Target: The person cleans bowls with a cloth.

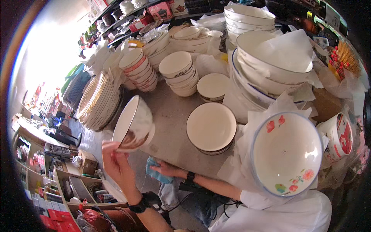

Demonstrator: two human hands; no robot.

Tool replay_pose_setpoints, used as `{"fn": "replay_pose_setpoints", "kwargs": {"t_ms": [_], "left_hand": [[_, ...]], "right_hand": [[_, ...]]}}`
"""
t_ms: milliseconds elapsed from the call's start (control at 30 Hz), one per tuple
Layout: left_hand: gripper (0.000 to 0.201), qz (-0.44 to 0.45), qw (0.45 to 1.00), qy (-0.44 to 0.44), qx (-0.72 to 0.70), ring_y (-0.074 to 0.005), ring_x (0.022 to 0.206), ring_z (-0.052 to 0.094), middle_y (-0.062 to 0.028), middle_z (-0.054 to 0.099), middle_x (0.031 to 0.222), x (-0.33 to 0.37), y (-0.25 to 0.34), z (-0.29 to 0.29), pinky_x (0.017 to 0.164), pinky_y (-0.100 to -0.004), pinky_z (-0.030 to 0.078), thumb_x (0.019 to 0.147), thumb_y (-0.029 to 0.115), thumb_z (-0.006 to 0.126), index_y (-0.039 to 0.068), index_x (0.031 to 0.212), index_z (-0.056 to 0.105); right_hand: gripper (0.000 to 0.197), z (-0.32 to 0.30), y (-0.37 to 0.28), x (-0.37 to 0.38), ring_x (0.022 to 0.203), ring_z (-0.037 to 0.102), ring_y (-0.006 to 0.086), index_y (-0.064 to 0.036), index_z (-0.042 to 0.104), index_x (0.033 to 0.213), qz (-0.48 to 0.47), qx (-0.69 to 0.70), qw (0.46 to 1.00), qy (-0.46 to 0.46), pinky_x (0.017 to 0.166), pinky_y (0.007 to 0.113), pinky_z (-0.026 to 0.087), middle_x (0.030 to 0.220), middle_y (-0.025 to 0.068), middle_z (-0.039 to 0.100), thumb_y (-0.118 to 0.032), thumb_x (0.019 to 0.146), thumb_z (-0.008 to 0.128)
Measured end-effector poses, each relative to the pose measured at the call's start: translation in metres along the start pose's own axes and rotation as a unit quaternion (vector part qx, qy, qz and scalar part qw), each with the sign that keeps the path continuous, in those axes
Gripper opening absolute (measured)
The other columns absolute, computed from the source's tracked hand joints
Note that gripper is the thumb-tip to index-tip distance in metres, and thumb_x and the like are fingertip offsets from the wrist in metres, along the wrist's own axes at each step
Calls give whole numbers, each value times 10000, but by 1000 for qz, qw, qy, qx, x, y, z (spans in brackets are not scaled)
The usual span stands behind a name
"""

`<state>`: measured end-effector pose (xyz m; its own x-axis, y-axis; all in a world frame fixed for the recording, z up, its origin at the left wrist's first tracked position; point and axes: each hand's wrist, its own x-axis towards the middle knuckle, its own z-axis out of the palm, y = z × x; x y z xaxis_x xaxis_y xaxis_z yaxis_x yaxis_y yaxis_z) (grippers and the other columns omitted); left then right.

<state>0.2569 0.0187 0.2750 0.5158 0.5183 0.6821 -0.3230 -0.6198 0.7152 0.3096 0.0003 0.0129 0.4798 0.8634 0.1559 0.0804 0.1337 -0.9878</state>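
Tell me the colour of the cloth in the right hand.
Light blue cloth, held in the right hand; head view.

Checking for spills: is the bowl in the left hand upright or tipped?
Tipped: the bowl held by the left hand leans on its side, and it looks empty.

setting: crockery shop or its stockroom. evidence: table (170, 116) crowded with stacked white bowls (181, 75), a leaning row of plates (98, 98) and large bowls interleaved with wrapping paper (286, 50); shelves (127, 17) behind carrying boxed goods and more dishes; display racks of small packaged items (42, 170) at lower left.
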Motion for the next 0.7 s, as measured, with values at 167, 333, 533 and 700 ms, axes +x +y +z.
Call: {"fn": "replay_pose_setpoints", "kwargs": {"t_ms": [167,333,533,700], "left_hand": [[95,-26,990,14,136,-108,777,478,-41,503,941,-83,-28,-62,653,-213,406,958,118,570,25,959,555],[84,-114,964,-25,240,-165,828,551,-89,531,944,-144,-39,-90,692,-252,477,945,67,576,-13,971,580],[110,-134,937,-78,312,-301,865,583,-144,554,952,-191,-36,-118,739,-333,513,863,-64,569,-28,966,587],[98,-149,934,-26,325,-324,906,560,-143,555,966,-210,-35,-121,814,-367,480,851,-52,594,-8,940,588]], "right_hand": [[447,1,-60,-18,689,700,209,-16,602,1170,109,333,932,-95,642,315,570,921,118,724,-421,1021,484],[575,6,-43,-34,807,708,187,-41,586,1257,171,425,878,-140,722,337,594,1005,80,718,-540,993,480],[604,31,-45,-19,980,665,155,-50,542,1326,264,475,809,-223,822,326,580,1207,82,648,-521,949,570],[505,47,-39,-21,958,663,156,-10,556,1275,221,383,859,-257,806,303,575,1143,111,663,-351,908,618]]}}
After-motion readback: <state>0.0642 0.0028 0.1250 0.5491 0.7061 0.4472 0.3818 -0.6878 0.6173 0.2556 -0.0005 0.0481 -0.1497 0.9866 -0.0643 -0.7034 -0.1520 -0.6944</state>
